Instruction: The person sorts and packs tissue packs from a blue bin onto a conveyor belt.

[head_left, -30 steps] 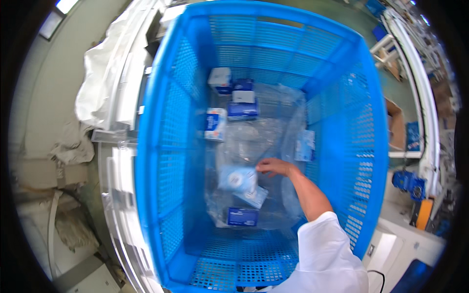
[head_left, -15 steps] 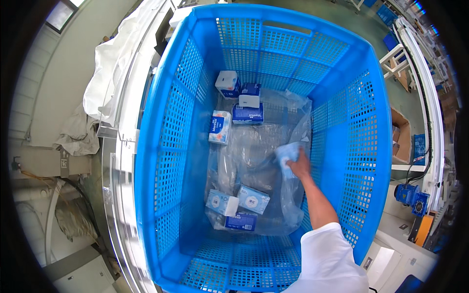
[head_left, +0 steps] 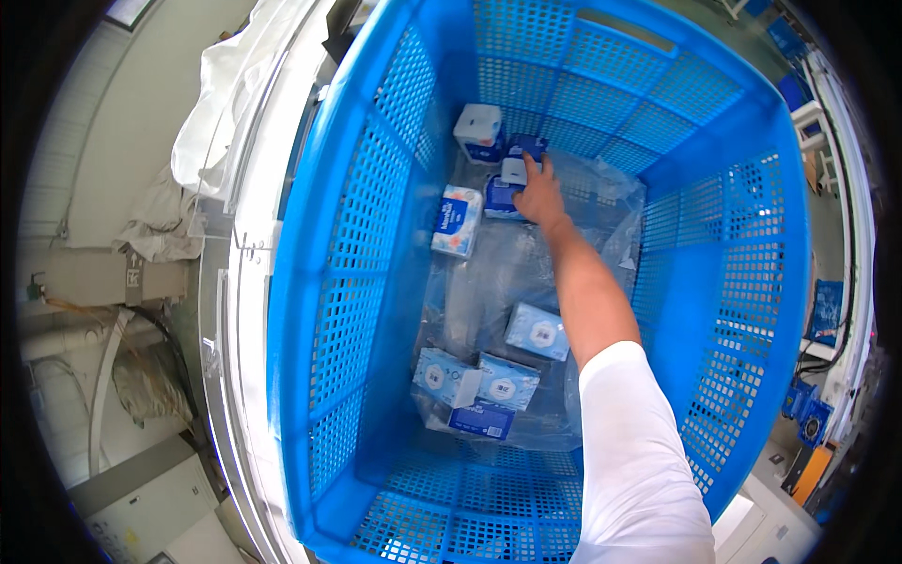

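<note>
My right hand (head_left: 539,192) reaches deep into a large blue plastic crate (head_left: 310,310), at its far end. Its fingers are apart over a dark blue and white tissue pack (head_left: 514,171) and a dark blue tissue pack (head_left: 502,201) beside it; whether they touch is hard to tell. A white and blue tissue pack (head_left: 480,132) stands to their left, and a patterned white one (head_left: 457,222) lies nearer. Closer to me are light blue tissue packs (head_left: 508,381) and another dark blue pack (head_left: 482,419). One light blue pack (head_left: 537,331) lies apart. My left hand is out of view.
Clear plastic film (head_left: 470,291) covers much of the crate's bottom. High perforated walls surround the packs. A white metal frame (head_left: 254,244) runs along the left side outside, with white sheeting (head_left: 221,117) draped on it. A blue motor (head_left: 806,414) sits outside at the right.
My right hand has let go of the light blue tissue pack, which now lies on the crate's bottom. The hand has moved away to the far packs. The whole view has shifted somewhat.
</note>
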